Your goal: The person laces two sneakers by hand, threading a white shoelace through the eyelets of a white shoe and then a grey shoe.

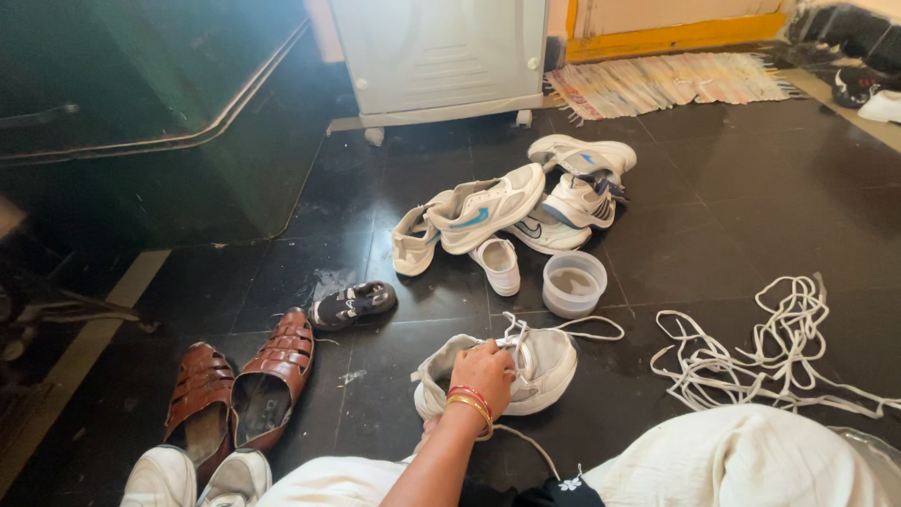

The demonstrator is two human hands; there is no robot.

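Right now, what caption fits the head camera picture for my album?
A hand grips a white sneaker on a dark floor, loose laces nearby.

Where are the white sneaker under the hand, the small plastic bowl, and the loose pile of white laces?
White sneaker [549, 361]: head view, on its side panel beside the hand.
Plastic bowl [573, 284]: head view, on its front wall.
Loose white laces [751, 352]: head view, on the tangle's middle.

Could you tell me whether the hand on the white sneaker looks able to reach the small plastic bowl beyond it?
Probably yes: the bowl stands just past the sneaker under the hand, with bare floor between.
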